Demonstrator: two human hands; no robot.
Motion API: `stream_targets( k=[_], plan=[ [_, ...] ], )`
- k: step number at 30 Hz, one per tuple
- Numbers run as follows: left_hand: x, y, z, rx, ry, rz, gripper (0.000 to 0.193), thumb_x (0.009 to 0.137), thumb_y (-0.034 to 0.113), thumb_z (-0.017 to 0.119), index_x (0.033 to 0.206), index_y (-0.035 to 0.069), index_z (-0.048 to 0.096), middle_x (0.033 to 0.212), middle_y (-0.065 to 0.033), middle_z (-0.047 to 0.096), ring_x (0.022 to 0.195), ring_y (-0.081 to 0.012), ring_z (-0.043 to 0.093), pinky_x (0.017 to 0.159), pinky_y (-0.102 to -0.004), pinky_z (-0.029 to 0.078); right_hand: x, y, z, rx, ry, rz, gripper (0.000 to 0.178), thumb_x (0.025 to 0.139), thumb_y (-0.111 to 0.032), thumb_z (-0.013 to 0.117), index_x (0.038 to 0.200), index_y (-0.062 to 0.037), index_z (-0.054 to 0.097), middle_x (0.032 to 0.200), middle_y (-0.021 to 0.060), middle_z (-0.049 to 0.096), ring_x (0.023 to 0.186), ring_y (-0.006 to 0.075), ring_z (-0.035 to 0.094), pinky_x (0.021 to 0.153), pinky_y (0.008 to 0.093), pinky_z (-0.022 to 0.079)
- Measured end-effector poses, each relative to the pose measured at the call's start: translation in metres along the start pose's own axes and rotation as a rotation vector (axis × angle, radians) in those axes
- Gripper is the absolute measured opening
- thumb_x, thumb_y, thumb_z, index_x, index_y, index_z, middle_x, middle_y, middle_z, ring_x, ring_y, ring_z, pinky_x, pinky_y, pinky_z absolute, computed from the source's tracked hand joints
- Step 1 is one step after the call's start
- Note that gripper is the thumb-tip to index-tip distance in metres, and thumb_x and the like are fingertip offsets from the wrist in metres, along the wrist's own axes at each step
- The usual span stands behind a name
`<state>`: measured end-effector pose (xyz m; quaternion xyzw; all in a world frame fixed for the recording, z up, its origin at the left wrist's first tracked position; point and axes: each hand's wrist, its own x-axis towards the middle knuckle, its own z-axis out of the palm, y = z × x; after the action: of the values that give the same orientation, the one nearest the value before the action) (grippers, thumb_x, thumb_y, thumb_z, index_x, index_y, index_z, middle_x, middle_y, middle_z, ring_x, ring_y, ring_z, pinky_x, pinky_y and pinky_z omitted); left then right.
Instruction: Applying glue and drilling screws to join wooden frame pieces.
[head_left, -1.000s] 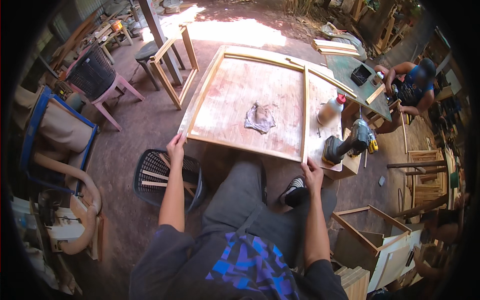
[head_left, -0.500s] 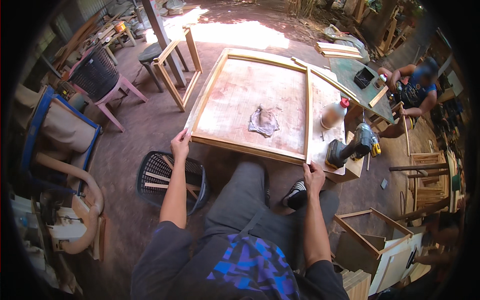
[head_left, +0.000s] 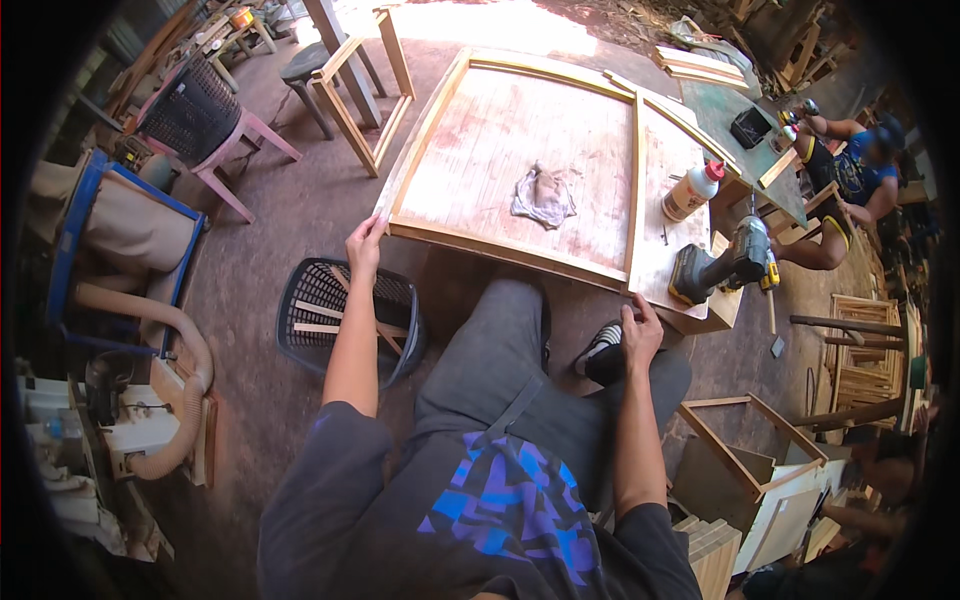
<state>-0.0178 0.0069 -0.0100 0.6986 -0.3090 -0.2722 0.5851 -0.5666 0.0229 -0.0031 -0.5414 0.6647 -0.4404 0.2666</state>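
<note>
A rectangular wooden frame (head_left: 510, 254) of pale strips lies flat on the worktable in front of me. My left hand (head_left: 366, 248) pinches its near left corner. At the near right corner, my right hand (head_left: 641, 332) has curled fingers with the fingertips against the wood; how firmly they grip is hard to see. Inside the frame, a crumpled grey cloth (head_left: 543, 197) rests on the stained tabletop (head_left: 470, 150). Right of the frame are a glue bottle (head_left: 692, 192) with a red cap and a cordless drill (head_left: 722, 262). A loose wooden strip (head_left: 690, 130) lies at the frame's far right.
A dark plastic basket (head_left: 300, 345) with wood strips stands on the floor beneath my left arm. Another wooden frame (head_left: 330, 105) stands beyond the table's left side. A co-worker (head_left: 855, 190) sits at the right near a green table (head_left: 720, 110). More frames (head_left: 865, 345) are stacked at right.
The view has shifted, so the table appears higher and further right. My right hand's thumb has come off the frame's top; my left hand stays on its corner. The co-worker has changed posture.
</note>
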Motion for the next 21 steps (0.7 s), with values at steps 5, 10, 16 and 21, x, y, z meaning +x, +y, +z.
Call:
stream_targets(
  k=[5,10,16,21],
  plan=[
    [-0.001,-0.003,0.002,-0.029,0.014,0.008,0.039,0.096,0.025,0.073,0.12,-0.006,0.071,0.108,-0.0076,0.073,0.099,-0.0118,0.063,0.09,-0.0253,0.048,-0.023,-0.002,0.007,-0.091,0.035,0.075,0.043,0.088,-0.015,0.071,0.13,-0.0079,0.069,0.116,0.015,0.073,0.092,0.0222,0.071,0.085,0.0345,0.055],
    [0.0,-0.005,0.001,-0.037,-0.004,0.046,0.039,0.096,0.025,0.074,0.12,-0.006,0.071,0.107,-0.0077,0.073,0.097,-0.0115,0.063,0.089,-0.0254,0.049,-0.018,-0.024,0.011,-0.195,0.234,-0.171,0.023,0.092,-0.011,0.067,0.113,-0.0046,0.075,0.102,0.0125,0.073,0.086,0.0222,0.069,0.077,0.0338,0.054],
    [-0.035,0.043,0.042,0.596,0.454,0.716,0.022,0.085,0.012,0.074,0.105,0.003,0.074,0.101,-0.0114,0.073,0.097,-0.0282,0.068,0.092,-0.0393,0.051,0.032,-0.083,0.023,-0.305,-0.001,-0.563,0.02,0.079,-0.015,0.074,0.097,-0.0061,0.075,0.098,0.0135,0.073,0.091,0.031,0.069,0.084,0.0405,0.054],
    [-0.097,0.073,0.152,0.512,-0.433,0.84,0.028,0.081,0.033,0.074,0.097,0.009,0.073,0.102,-0.0101,0.07,0.096,-0.0316,0.066,0.089,-0.0446,0.05,0.063,-0.12,0.083,-0.441,-0.441,-0.419,0.043,0.083,-0.046,0.072,0.095,-0.0048,0.077,0.092,0.0177,0.073,0.093,0.0346,0.07,0.085,0.0425,0.054]
  ],
)
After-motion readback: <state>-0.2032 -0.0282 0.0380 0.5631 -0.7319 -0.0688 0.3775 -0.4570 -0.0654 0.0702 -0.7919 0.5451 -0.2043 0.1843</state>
